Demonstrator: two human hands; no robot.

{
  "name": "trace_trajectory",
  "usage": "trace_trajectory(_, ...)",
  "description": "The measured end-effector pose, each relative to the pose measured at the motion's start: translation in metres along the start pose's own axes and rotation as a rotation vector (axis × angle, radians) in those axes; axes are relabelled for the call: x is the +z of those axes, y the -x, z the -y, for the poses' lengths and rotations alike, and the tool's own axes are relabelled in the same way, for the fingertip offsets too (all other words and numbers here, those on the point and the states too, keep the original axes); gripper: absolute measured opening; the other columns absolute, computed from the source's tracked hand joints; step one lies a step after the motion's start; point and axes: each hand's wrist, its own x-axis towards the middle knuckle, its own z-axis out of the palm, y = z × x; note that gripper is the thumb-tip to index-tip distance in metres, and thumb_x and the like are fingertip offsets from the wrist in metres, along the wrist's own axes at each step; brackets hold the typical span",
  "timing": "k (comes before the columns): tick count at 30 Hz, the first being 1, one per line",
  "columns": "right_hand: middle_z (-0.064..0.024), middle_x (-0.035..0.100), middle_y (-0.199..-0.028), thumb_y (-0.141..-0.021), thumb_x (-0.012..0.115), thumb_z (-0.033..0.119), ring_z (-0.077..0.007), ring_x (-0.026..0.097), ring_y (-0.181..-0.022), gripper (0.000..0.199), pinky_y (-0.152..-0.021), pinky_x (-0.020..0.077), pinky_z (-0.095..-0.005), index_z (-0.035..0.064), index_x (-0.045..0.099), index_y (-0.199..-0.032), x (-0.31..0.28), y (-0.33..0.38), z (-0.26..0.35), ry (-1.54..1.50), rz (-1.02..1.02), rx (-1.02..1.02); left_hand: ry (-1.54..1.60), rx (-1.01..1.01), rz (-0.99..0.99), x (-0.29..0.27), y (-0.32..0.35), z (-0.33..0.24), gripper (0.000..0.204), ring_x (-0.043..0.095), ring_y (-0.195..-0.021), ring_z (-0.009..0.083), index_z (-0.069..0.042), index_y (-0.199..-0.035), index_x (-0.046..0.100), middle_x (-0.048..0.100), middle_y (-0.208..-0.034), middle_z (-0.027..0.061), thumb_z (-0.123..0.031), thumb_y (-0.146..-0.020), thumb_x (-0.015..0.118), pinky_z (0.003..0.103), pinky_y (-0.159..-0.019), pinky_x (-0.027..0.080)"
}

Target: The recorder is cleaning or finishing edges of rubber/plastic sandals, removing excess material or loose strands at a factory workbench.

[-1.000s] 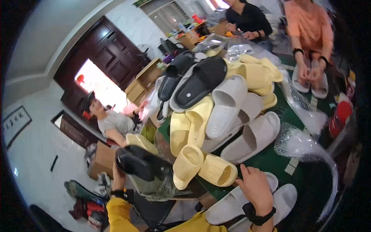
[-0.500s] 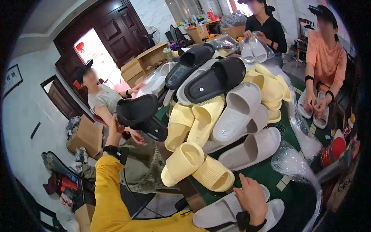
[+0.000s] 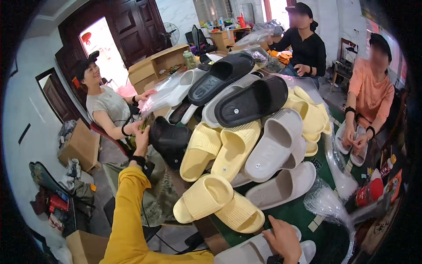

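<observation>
Beyond the left edge of the heap, my left hand [image 3: 141, 140] is closed at the edge of a pair of black slippers [image 3: 170, 143], its fingertips partly hidden. A co-worker's hand is close beside it. My right hand [image 3: 283, 241] lies over a light grey pair of slippers [image 3: 246, 253] at the near edge, fingers stretched out and not wrapped round it. Just beyond it is a pale yellow pair [image 3: 204, 198], one slipper crossed over the other. More yellow slippers [image 3: 235, 154], grey slippers [image 3: 274, 145] and black slippers [image 3: 252, 101] are piled behind.
Green cloth [image 3: 303, 211] covers the table, with clear plastic wrap [image 3: 329, 202] along its right side. A red-lidded jar [image 3: 371, 191] stands at the right. Three co-workers sit around the table. A cardboard box [image 3: 154, 66] stands behind the heap.
My left hand has moved right and slightly up with the black slippers, which have tilted. The co-worker at the left has reached closer to it. The far co-worker no longer holds the white slippers.
</observation>
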Motion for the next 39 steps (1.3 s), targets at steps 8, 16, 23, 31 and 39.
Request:
trace_trajectory(8,-0.0245,0.065,-0.108,-0.085,0.069,0.028,-0.0407,0.061,-0.101,0.057,-0.089,0.0487,-0.0465,-0.0043,0.054,-0.129,0.003,0.001,-0.009,0.033,-0.066,-0.012,-0.174,0.463,-0.011,0.071,-0.022,0.041,0.033,0.059,-0.099,0.0257,0.003,-0.121,0.056,0.063,-0.109,0.0134,-0.02,-0.098,0.057,0.039,-0.089,0.046)
trace_trajectory(16,-0.0226,0.066,-0.11,-0.092,0.062,0.031,-0.0397,0.061,-0.102,0.054,-0.089,0.0494,-0.0445,-0.0034,0.052,-0.132,0.014,0.002,-0.014,0.006,-0.066,-0.012,0.297,0.291,0.078,0.004,0.102,0.005,0.049,0.038,-0.138,0.0275,-0.005,-0.147,0.038,0.041,-0.149,0.0147,-0.026,-0.104,0.047,0.039,-0.114,0.03)
trace_trajectory(23,-0.023,0.062,-0.119,-0.095,0.058,0.034,-0.0397,0.06,-0.106,0.057,-0.089,0.0489,-0.0441,-0.0017,0.045,-0.138,0.001,0.006,0.001,0.05,-0.036,-0.015,0.423,0.471,0.361,-0.026,0.196,-0.074,0.031,0.044,-0.132,0.025,-0.002,-0.132,0.051,0.046,-0.141,0.0145,-0.008,-0.103,0.045,0.037,-0.109,0.036)
trace_trajectory(31,-0.0219,0.064,-0.115,-0.097,0.058,0.029,-0.0383,0.061,-0.103,0.052,-0.086,0.0505,-0.0431,-0.0006,0.046,-0.137,-0.038,0.062,0.07,0.044,-0.164,-0.086,0.431,0.893,0.759,-0.062,0.335,-0.136,0.023,0.062,-0.098,0.0334,-0.005,-0.115,0.066,0.065,-0.116,0.016,-0.002,-0.095,0.056,0.038,-0.087,0.049)
trace_trajectory(39,-0.0226,0.063,-0.114,-0.092,0.063,0.027,-0.0386,0.06,-0.107,0.051,-0.091,0.0501,-0.0432,-0.003,0.05,-0.132,-0.003,0.129,0.089,0.098,-0.201,0.086,0.445,1.378,0.945,-0.035,0.427,-0.123,0.021,0.06,-0.105,0.0354,-0.001,-0.105,0.067,0.065,-0.11,0.0175,0.003,-0.084,0.063,0.045,-0.092,0.046)
